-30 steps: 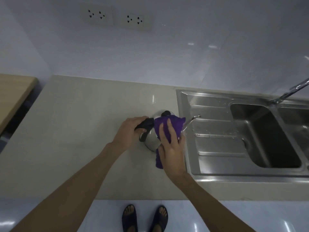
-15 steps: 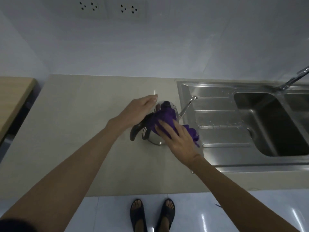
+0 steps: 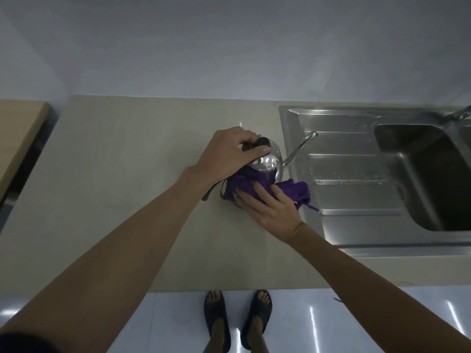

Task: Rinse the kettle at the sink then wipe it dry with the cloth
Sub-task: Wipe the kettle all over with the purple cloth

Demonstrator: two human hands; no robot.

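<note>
A small steel kettle (image 3: 266,163) with a thin curved spout stands on the beige counter, just left of the sink. Its spout points right over the drainboard. My left hand (image 3: 230,152) grips the black knob on the lid from above. A purple cloth (image 3: 254,183) is pressed against the near side of the kettle by my right hand (image 3: 270,206), fingers spread flat on it. A loose end of the cloth hangs over onto the drainboard. The kettle's black handle sticks out to the lower left, partly hidden under my left wrist.
The steel sink (image 3: 420,171) with its ribbed drainboard (image 3: 356,189) fills the right side; a tap (image 3: 460,114) shows at the far right edge. A wooden surface (image 3: 17,128) lies at far left. The counter's front edge runs above my sandalled feet (image 3: 238,319).
My left hand has moved from the handle up onto the lid knob. My right hand has slid the cloth down from the kettle's top to its near side.
</note>
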